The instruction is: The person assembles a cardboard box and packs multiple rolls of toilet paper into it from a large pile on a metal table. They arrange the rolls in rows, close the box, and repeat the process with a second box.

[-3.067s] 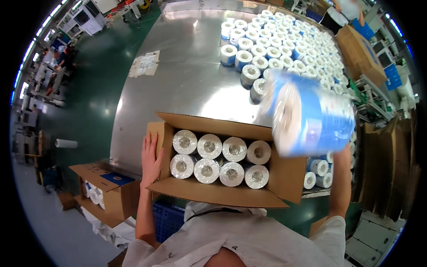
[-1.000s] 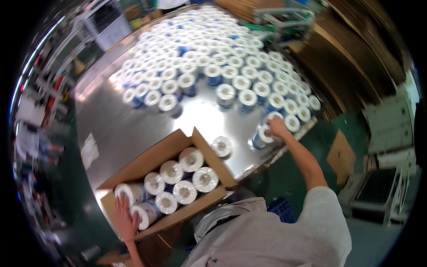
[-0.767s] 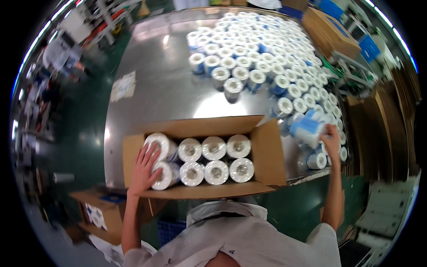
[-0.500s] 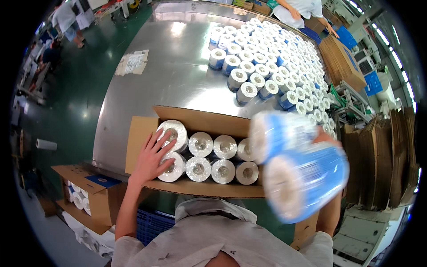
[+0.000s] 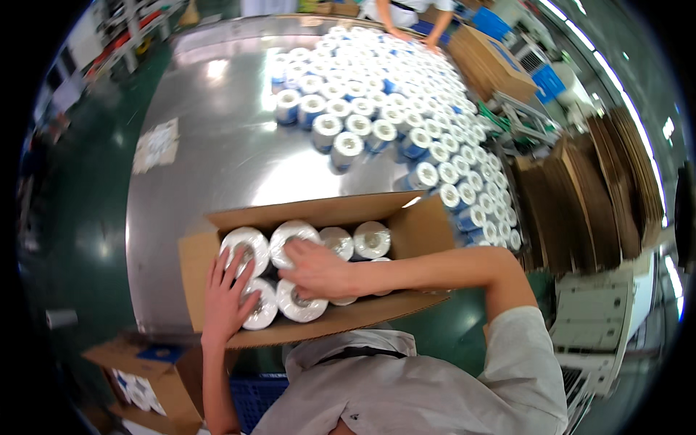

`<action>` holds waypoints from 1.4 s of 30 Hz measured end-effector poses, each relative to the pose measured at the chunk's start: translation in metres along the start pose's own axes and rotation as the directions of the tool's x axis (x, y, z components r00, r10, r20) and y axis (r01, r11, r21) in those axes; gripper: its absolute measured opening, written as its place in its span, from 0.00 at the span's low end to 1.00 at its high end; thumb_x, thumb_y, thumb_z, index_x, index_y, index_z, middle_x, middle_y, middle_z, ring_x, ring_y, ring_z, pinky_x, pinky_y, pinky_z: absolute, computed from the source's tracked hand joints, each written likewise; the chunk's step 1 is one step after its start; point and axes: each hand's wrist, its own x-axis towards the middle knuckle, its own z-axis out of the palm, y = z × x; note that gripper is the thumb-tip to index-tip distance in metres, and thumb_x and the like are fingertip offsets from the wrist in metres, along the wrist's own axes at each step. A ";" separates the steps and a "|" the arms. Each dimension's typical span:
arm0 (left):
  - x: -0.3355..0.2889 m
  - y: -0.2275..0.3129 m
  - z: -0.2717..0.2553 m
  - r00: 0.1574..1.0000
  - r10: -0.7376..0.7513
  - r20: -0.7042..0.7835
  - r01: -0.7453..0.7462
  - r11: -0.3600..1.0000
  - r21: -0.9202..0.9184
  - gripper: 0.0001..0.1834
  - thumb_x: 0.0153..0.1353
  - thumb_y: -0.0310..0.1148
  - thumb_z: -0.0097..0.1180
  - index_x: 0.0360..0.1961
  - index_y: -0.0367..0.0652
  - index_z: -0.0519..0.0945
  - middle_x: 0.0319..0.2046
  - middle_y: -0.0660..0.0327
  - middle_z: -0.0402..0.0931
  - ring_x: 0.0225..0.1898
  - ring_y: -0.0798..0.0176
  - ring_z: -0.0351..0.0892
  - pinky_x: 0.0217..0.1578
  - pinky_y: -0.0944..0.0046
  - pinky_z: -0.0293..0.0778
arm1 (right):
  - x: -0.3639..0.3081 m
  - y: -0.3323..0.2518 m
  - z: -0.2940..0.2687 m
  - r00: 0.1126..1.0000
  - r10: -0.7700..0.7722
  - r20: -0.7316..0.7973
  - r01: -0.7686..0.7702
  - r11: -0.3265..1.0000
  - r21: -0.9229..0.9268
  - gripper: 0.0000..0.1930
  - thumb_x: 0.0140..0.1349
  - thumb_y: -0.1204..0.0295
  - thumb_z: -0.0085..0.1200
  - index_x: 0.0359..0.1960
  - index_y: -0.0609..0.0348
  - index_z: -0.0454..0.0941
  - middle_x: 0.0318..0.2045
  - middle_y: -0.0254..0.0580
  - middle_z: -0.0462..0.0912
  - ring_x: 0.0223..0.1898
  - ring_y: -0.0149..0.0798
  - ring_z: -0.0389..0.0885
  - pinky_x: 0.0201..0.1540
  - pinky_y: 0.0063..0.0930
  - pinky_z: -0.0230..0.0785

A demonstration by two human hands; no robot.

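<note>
An open cardboard box (image 5: 377, 314) on the metal table in front of me holds two rows of white, film-wrapped paper rolls (image 5: 373, 240). My left hand (image 5: 226, 301) lies with fingers spread over the two rolls at the box's left end. Reaching in from the right, my right hand (image 5: 317, 270) has its fingers bent into the middle of a back-row roll (image 5: 295, 230) and its thumb side on the front-row roll (image 5: 308, 312) beside it. My right hand and forearm partly cover the rolls behind them.
Many blue-and-white rolls (image 5: 347, 150) stand upright on the metal table (image 5: 210, 145). Across it, a person's hands (image 5: 413, 36) touch the far rolls. Flattened cardboard (image 5: 565, 196) stands at right. Another box with rolls (image 5: 177, 373) sits at lower left, near a blue crate (image 5: 254, 390).
My right hand has brought two blue-and-white rolls from the right into the box's second column from the left. My left hand stays on the left-end rolls. The view has shifted right.
</note>
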 end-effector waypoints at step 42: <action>0.014 0.016 0.005 0.987 -0.067 0.148 0.046 0.989 0.138 0.31 0.70 0.41 0.49 0.72 0.43 0.67 0.76 0.48 0.57 0.77 0.35 0.50 0.74 0.38 0.47 | -0.296 0.305 0.107 0.362 0.920 -0.152 -0.917 0.380 0.118 0.23 0.43 0.54 0.66 0.40 0.53 0.89 0.45 0.55 0.80 0.55 0.54 0.76 0.57 0.46 0.68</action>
